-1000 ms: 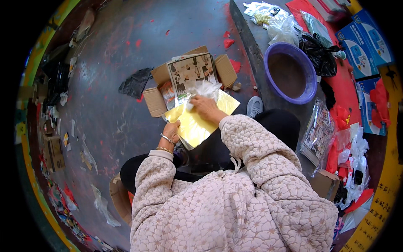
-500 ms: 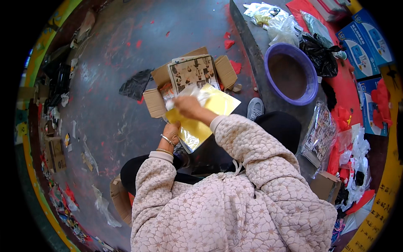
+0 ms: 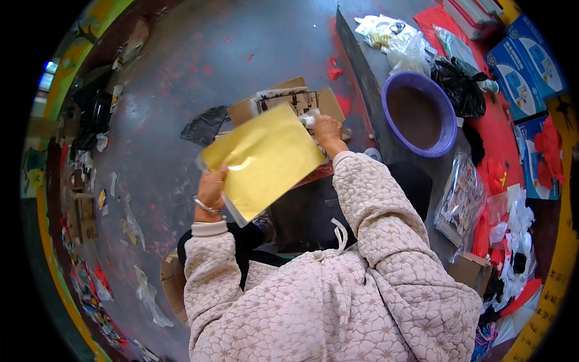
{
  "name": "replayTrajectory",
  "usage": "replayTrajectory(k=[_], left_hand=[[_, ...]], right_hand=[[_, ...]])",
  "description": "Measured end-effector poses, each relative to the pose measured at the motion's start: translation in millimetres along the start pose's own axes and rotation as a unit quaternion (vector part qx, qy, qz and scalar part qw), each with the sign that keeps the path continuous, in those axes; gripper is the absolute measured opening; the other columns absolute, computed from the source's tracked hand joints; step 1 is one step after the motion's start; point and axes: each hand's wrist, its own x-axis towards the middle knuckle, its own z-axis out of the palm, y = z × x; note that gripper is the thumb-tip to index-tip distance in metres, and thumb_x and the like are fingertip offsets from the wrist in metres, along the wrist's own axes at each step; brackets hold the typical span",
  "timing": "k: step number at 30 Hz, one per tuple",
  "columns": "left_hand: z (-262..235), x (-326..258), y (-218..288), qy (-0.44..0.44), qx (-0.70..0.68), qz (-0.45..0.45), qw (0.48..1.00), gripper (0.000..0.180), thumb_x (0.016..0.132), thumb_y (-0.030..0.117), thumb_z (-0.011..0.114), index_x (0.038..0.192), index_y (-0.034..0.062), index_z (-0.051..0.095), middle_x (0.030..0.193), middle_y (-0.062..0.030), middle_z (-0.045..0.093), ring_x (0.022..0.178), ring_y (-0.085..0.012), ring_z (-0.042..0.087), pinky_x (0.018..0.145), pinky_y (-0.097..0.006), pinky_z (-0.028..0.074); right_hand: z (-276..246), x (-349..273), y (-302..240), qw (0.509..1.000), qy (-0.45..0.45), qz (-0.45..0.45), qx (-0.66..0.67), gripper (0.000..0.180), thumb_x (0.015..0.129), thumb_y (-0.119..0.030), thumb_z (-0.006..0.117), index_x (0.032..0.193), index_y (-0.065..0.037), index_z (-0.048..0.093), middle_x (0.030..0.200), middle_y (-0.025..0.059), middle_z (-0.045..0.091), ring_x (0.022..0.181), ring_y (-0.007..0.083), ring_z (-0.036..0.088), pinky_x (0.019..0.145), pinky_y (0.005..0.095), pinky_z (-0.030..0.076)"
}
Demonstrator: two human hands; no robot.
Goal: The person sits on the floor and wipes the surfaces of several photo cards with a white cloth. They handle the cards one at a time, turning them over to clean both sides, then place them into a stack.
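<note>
A shiny gold sheet [image 3: 265, 166] is tilted above my knees, with a clear plastic-like edge showing at its left corner. My left hand [image 3: 211, 188] is closed on that sheet's left edge, the thumb lying over its face. Just off the upper right side of the sheet, my right hand [image 3: 329, 133] is closed round a crumpled white wad [image 3: 309, 119], which looks like cloth or tissue. Behind them stands an open cardboard box [image 3: 242, 111] with a printed picture sheet [image 3: 271, 100] in it, partly hidden by the gold sheet.
A purple basin [image 3: 447, 108] stands on the raised ledge to the right, close to a black plastic bag [image 3: 458, 87]. Plastic-wrapped prints [image 3: 459, 196] lie nearer me. Another black plastic piece [image 3: 204, 125] lies on the floor beside the box. Blue boxes [image 3: 523, 66] line the far right.
The gold sheet has swung up and left, now covering more of the box. My left hand has moved left with it; my right hand has moved right, off the sheet, with the white wad.
</note>
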Motion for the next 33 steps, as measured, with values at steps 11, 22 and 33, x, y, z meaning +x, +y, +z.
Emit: replayTrajectory(k=[11, 22, 33], left_hand=[[10, -3, 46, -0.02, -0.176, 0.104, 0.979, 0.028, 0.089, 0.015, 0.047, 0.111, -0.0016, 0.049, 0.106, -0.0114, 0.056, 0.096, -0.0223, 0.056, 0.083, -0.035, 0.047], [20, 14, 33, -0.121, -0.254, 0.023, 0.959, 0.032, 0.089, 0.018, 0.044, 0.116, -0.0003, 0.046, 0.113, -0.0129, 0.053, 0.101, -0.0254, 0.054, 0.089, -0.038, 0.043], [-20, 29, 44, -0.038, -0.303, -0.004, 0.952, 0.035, 0.09, 0.021, 0.043, 0.117, -0.0008, 0.044, 0.114, -0.0146, 0.053, 0.102, -0.028, 0.054, 0.088, -0.041, 0.044]], right_hand=[[-214, -3, -101, 0.857, 0.244, -0.116, 0.439, 0.016, 0.076, -0.014, 0.048, 0.081, -0.002, 0.057, 0.072, 0.0217, 0.058, 0.072, 0.0391, 0.056, 0.063, 0.0439, 0.043], [-140, -62, -136, 0.919, 0.137, -0.326, 0.173, 0.018, 0.075, -0.016, 0.051, 0.09, -0.007, 0.05, 0.079, 0.0142, 0.055, 0.069, 0.0342, 0.057, 0.059, 0.0425, 0.046], [-192, 13, -82, 0.863, 0.237, 0.022, 0.446, 0.021, 0.074, -0.018, 0.058, 0.078, 0.002, 0.059, 0.071, 0.0178, 0.06, 0.067, 0.0311, 0.059, 0.062, 0.0368, 0.043]])
